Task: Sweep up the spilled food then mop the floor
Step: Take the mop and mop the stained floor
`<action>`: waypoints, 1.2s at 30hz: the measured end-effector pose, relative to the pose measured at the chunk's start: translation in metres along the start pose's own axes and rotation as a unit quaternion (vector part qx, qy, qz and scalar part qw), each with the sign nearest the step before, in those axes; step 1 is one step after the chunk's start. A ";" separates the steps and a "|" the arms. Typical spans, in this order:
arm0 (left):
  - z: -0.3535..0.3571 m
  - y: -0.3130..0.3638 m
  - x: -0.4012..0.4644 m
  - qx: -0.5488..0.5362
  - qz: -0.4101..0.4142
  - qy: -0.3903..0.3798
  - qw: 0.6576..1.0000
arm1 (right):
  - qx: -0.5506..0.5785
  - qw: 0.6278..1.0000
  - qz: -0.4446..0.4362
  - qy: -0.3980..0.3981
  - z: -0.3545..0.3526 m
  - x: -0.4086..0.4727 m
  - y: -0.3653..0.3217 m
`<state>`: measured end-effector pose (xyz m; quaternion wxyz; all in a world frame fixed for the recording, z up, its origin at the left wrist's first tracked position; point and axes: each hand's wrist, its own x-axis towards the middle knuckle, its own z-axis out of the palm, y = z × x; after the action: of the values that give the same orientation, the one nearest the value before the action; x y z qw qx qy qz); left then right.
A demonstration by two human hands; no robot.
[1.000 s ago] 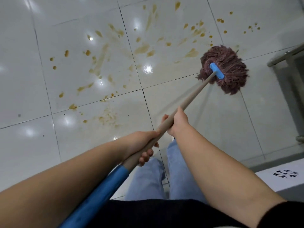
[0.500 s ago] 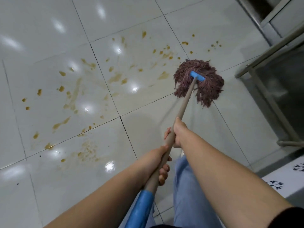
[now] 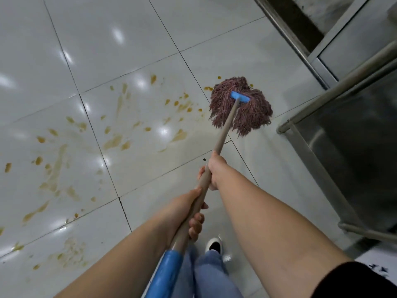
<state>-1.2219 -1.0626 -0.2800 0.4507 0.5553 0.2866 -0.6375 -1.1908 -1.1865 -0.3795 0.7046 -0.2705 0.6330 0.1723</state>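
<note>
A mop with a maroon string head [image 3: 240,106] and a blue clamp rests on the white tiled floor [image 3: 129,39], at the right end of the spill. Its tan handle [image 3: 225,130] runs down toward me and ends in a blue grip. My right hand [image 3: 214,171] is closed around the handle higher up. My left hand [image 3: 189,214] grips it lower down, just above the blue part. Brown sauce stains [image 3: 116,143] and smears spread over the tiles left of the mop head, reaching the left edge.
A steel table frame [image 3: 335,91] with a lower shelf stands at the right, its leg close to the mop head. A steel cabinet base runs along the top right. My jeans and one white shoe [image 3: 214,246] show at the bottom.
The mop head has been pushed farther away across the floor, onto the spots at the spill's right end. The view has tilted, showing more of the steel frame.
</note>
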 end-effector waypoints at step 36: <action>0.148 0.115 0.066 0.015 0.026 0.073 0.997 | -0.340 0.938 -0.064 -0.004 -0.068 0.088 -0.213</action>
<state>-1.1843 -1.2573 -0.2960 0.4364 0.6142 0.2947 -0.5877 -1.1083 -1.4055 -0.4345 0.5830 -0.5332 0.5148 0.3327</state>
